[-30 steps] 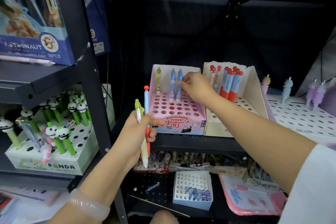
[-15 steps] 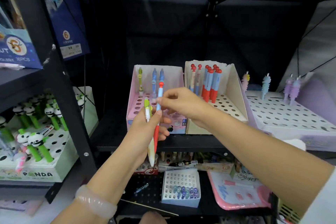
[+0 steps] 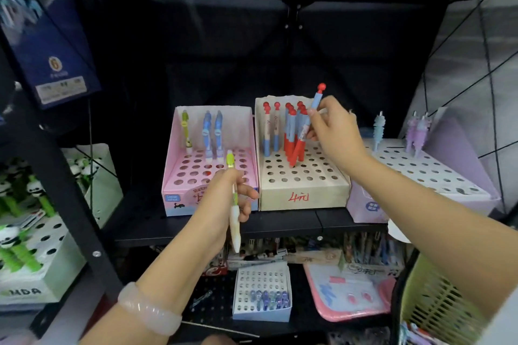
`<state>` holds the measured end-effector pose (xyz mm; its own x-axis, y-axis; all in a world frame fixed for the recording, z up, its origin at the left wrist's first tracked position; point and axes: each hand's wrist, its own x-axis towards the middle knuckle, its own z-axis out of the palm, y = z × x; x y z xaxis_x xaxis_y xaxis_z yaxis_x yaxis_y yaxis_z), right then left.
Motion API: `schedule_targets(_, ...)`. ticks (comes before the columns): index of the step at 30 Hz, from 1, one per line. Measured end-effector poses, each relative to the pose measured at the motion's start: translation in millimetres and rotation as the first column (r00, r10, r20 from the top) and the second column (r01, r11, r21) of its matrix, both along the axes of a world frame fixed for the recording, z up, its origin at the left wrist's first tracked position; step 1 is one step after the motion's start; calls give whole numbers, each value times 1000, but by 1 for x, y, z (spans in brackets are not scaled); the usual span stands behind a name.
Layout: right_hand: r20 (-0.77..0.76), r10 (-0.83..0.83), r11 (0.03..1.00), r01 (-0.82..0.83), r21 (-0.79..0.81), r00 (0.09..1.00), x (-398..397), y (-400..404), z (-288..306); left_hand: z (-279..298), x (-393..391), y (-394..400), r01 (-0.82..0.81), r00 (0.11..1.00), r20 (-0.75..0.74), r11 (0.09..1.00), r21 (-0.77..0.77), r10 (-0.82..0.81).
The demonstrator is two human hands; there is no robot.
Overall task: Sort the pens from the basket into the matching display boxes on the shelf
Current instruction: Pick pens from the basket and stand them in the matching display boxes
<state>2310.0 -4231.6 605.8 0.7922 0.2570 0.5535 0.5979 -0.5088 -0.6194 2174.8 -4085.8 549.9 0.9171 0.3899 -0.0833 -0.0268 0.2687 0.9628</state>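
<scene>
My right hand [image 3: 335, 131] grips a red-and-blue pen [image 3: 308, 123] tilted over the cream display box [image 3: 302, 193], its red tip down among several matching pens [image 3: 288, 131] standing in the holes. My left hand [image 3: 227, 199] holds a green-and-white pen [image 3: 234, 204] upright in front of the pink display box [image 3: 179, 176]. That pink box holds one green pen [image 3: 185, 129] and two blue pens [image 3: 213, 134] at its back. The yellow-green basket [image 3: 437, 308] shows at the lower right corner.
A white-and-lilac perforated box [image 3: 420, 173] with pastel pens stands right of the cream box. A panda pen display [image 3: 36, 232] sits on the left shelf behind a black upright post [image 3: 59, 165]. On the lower shelf lie a small white holed box [image 3: 262, 291] and a pink tray [image 3: 347, 291].
My right hand took the red-and-blue pen from my left hand and carried it right, over the cream box. My left hand now holds only the green-and-white pen.
</scene>
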Motion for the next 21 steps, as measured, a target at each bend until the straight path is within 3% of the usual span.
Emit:
schedule_targets(3, 37, -31, 999, 33, -39, 999, 3, 1, -1, 2, 0, -3, -6, 1000, 30, 999, -44, 8)
schedule_targets(6, 74, -40, 995, 47, -89, 996, 5, 3, -1, 2, -3, -3, -32, 997, 67, 999, 24, 30)
schedule_targets(10, -18, 42, 966, -46, -255, 999, 3, 8, -12, -1, -9, -3, -39, 997, 76, 986, 161, 27)
schedule_targets(13, -94, 71, 938, -98, -333, 993, 1, 11, -22, -1, -10, -3, -34, 998, 49, 986, 162, 26)
schedule_targets(15, -101, 21, 952, -51, -301, 995, 2, 9, -26, 1, -9, -3, -27, 999, 39, 998, 63, 24)
schedule_targets(18, 17, -40, 993, 42, -113, 999, -9, 7, -25, 4, -6, -5, -21, 998, 53, 998, -51, 24)
schedule_targets(21, -82, 180, 984, -180, 8, 980, -32, 18, -19, 2, -6, -9, -8, 994, 106, 1000, 29, 4)
